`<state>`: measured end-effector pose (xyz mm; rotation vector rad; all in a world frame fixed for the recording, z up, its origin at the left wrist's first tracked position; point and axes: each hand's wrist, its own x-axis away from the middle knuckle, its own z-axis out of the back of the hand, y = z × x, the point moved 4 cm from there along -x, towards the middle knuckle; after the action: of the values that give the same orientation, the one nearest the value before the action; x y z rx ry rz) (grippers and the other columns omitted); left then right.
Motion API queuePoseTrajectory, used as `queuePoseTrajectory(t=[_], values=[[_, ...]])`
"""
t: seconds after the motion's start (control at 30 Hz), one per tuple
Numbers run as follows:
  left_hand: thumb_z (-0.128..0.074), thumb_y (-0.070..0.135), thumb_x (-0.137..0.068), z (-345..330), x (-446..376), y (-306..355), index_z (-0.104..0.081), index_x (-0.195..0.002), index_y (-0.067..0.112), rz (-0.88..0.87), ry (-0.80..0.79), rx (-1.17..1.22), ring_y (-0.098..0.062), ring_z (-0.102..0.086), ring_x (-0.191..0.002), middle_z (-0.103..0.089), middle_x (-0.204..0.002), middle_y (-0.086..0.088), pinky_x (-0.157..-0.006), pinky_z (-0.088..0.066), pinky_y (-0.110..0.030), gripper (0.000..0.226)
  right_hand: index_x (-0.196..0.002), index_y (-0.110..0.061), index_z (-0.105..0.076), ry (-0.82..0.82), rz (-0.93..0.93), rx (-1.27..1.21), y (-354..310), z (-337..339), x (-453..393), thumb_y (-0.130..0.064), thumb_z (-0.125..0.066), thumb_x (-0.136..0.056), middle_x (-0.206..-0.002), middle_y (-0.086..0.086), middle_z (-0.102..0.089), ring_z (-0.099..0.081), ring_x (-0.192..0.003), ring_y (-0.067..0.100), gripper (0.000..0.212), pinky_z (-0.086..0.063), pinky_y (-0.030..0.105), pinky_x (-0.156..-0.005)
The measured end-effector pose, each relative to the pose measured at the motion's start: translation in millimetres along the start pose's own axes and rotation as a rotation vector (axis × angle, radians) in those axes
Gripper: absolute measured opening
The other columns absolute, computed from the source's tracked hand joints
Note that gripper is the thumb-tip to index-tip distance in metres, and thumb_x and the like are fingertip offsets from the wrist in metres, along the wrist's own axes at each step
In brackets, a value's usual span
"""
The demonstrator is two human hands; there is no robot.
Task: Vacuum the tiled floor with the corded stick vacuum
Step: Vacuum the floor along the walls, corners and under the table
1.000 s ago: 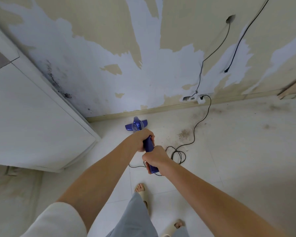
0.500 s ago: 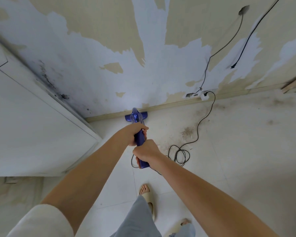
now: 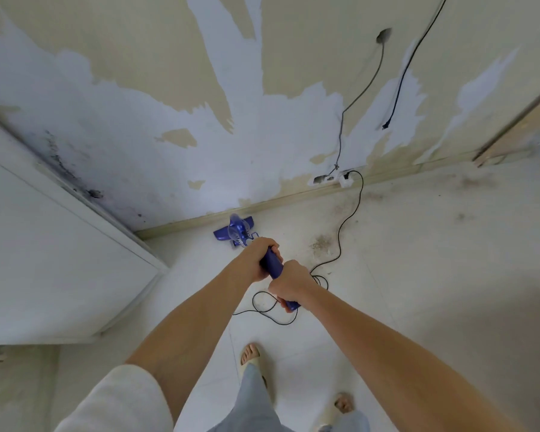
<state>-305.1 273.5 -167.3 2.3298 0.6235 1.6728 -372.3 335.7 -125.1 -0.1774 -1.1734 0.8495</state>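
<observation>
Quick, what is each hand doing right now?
Left hand: grips the vacuum handle.
Right hand: grips the same handle, nearer its end.

The stick vacuum (image 3: pixel 239 232) was blue, its cord (image 3: pixel 349 213) black; the floor tiles (image 3: pixel 434 275) were white with brownish dirt patches; the wall (image 3: pixel 169 88) was beige, patched white.

White sleeve (image 3: pixel 119 400), grey trousers (image 3: pixel 253 406), beige sandals (image 3: pixel 252 361)
</observation>
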Motion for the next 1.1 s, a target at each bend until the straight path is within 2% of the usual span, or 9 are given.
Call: queuePoseTrajectory(t=[0.17,0.33,0.5,0.57,0.67,0.73,0.9,1.0,1.1], values=[[-0.043,-0.001,-0.091,-45,21,-58,-0.040,-0.064,0.013,0.029,-0.020,-0.018,-0.013,-0.035,-0.051,-0.041,-0.040,-0.001,-0.057,-0.037,-0.023,0.030,-0.083,-0.004,-0.046,-0.007,-0.013,-0.054,62,28,39,0.003,-0.049,-0.080,-0.056,0.009,-0.051,-0.042,-0.026,0.010,0.008,-0.041,0.018,-0.035],[-0.049,-0.001,-0.090,-79,37,-114,-0.044,-0.068,0.012,0.084,-0.032,-0.031,-0.011,-0.037,-0.052,-0.043,-0.043,-0.001,-0.055,-0.039,-0.020,0.025,-0.095,-0.004,-0.045,-0.024,-0.045,-0.160,113,45,79,0.004,-0.049,-0.083,-0.061,0.008,-0.050,-0.044,-0.034,0.012,0.015,-0.037,0.018,-0.034],[-0.055,0.001,-0.087,-111,48,-161,-0.046,-0.071,0.011,0.128,-0.006,-0.076,-0.010,-0.042,-0.043,-0.045,-0.048,0.000,-0.047,-0.042,-0.020,0.021,-0.080,-0.005,-0.046,-0.080,-0.071,-0.247,161,61,106,0.006,-0.052,-0.084,-0.060,0.009,-0.048,-0.045,-0.035,0.013,0.013,-0.039,0.020,-0.036],[-0.055,0.001,-0.087,-119,50,-170,-0.047,-0.071,0.011,0.124,0.017,-0.072,-0.009,-0.043,-0.039,-0.046,-0.047,0.000,-0.043,-0.042,-0.016,0.021,-0.085,-0.003,-0.049,-0.100,-0.051,-0.242,171,67,110,0.005,-0.053,-0.084,-0.060,0.009,-0.050,-0.046,-0.033,0.011,0.009,-0.040,0.019,-0.035],[-0.055,0.000,-0.086,-126,50,-171,-0.046,-0.067,0.011,0.098,0.051,-0.111,-0.010,-0.041,-0.046,-0.046,-0.046,0.000,-0.048,-0.042,-0.018,0.023,-0.095,-0.001,-0.050,-0.118,-0.035,-0.240,176,75,110,0.005,-0.054,-0.084,-0.063,0.009,-0.052,-0.049,-0.037,0.013,0.013,-0.041,0.019,-0.035],[-0.055,0.000,-0.085,-127,45,-163,-0.047,-0.066,0.010,0.086,0.075,-0.128,-0.010,-0.041,-0.049,-0.046,-0.049,-0.001,-0.052,-0.041,-0.019,0.024,-0.092,-0.002,-0.051,-0.124,-0.022,-0.244,171,81,106,0.005,-0.054,-0.083,-0.062,0.009,-0.052,-0.049,-0.035,0.012,0.012,-0.041,0.019,-0.035],[-0.054,0.001,-0.085,-130,27,-130,-0.048,-0.067,0.010,0.071,0.124,-0.188,-0.011,-0.042,-0.046,-0.046,-0.046,-0.001,-0.047,-0.043,-0.021,0.021,-0.087,-0.003,-0.049,-0.107,0.021,-0.231,149,92,80,0.003,-0.053,-0.084,-0.058,0.008,-0.050,-0.045,-0.025,0.008,0.007,-0.035,0.012,-0.032],[-0.051,0.000,-0.087,-132,8,-115,-0.046,-0.066,0.010,0.066,0.114,-0.205,-0.012,-0.041,-0.047,-0.044,-0.042,-0.001,-0.048,-0.042,-0.021,0.024,-0.094,-0.003,-0.052,-0.040,0.012,-0.195,143,92,55,-0.002,-0.055,-0.080,-0.065,0.008,-0.055,-0.051,-0.041,0.015,0.014,-0.045,0.020,-0.042],[-0.049,0.000,-0.088,-135,-18,-105,-0.044,-0.062,0.010,0.086,0.089,-0.225,-0.014,-0.039,-0.048,-0.044,-0.040,-0.002,-0.049,-0.040,-0.023,0.028,-0.096,-0.004,-0.051,-0.021,-0.041,-0.167,140,99,28,0.000,-0.053,-0.081,-0.069,0.010,-0.056,-0.053,-0.043,0.019,0.016,-0.048,0.027,-0.043]])
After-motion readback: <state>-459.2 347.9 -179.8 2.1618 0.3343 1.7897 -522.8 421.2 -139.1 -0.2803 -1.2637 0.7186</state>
